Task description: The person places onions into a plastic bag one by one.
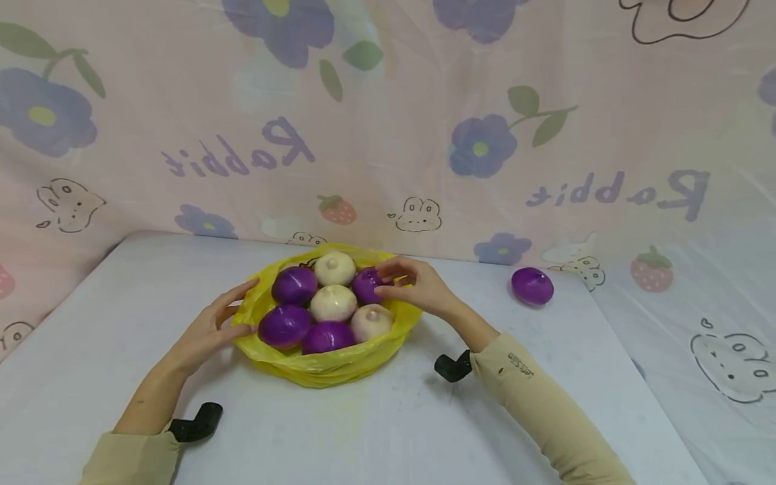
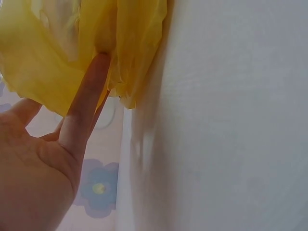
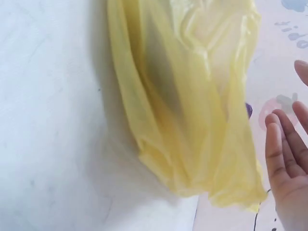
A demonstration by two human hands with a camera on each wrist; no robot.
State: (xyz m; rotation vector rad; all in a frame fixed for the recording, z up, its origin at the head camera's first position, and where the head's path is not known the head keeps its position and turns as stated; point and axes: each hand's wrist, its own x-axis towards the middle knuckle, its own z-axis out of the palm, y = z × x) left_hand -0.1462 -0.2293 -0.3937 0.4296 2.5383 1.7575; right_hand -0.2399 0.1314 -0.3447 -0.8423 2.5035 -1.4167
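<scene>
A yellow plastic bag (image 1: 327,370), its rim spread wide, holds several purple onions (image 1: 286,326) and white onions (image 1: 333,303). My left hand (image 1: 209,330) is at the bag's left side, its fingers spread. In the left wrist view, a straight finger (image 2: 89,89) touches the yellow plastic. Over the bag's right rim, my right hand (image 1: 421,286) has its fingertips by a purple onion (image 1: 366,286), partly covering it. The right wrist view shows that hand (image 3: 293,187) with loosely extended fingers beside the bag (image 3: 192,120), nothing visibly gripped.
Another purple onion (image 1: 532,286) lies alone at the far right of the white table (image 1: 388,431). A patterned cloth (image 1: 388,135) with flowers and rabbits hangs behind the table. Black wrist mounts (image 1: 453,367) stick out from both sleeves.
</scene>
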